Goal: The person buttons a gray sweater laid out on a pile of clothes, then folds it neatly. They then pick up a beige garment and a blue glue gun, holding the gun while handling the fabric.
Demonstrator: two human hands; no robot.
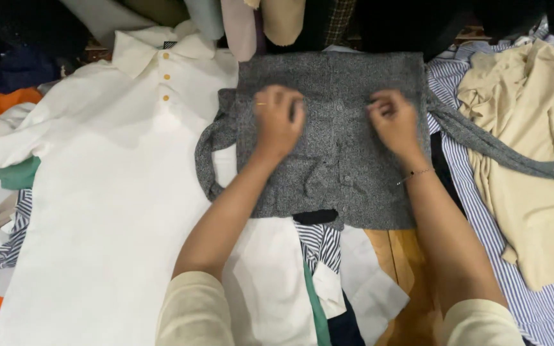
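Speckled grey knit garment (335,147) looks coarse and matt; white shirt (117,192) smooth cloth; floor (405,256) glossy wood.

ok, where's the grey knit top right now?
Head view, upper centre: the grey knit top lies flat under both hands, between the white polo shirt and the beige garment.

The fingertips of the left hand (279,120) and right hand (392,120) curl down into the grey knit garment (335,141), so the grip of each cannot be made out. That garment's right sleeve (508,152) runs off the right edge. The white polo shirt (110,192) is cut off at the bottom edge. Hanging clothes (277,19) along the top show only their lower ends. The striped shirt (463,186) lies mostly under the beige garment (527,160).
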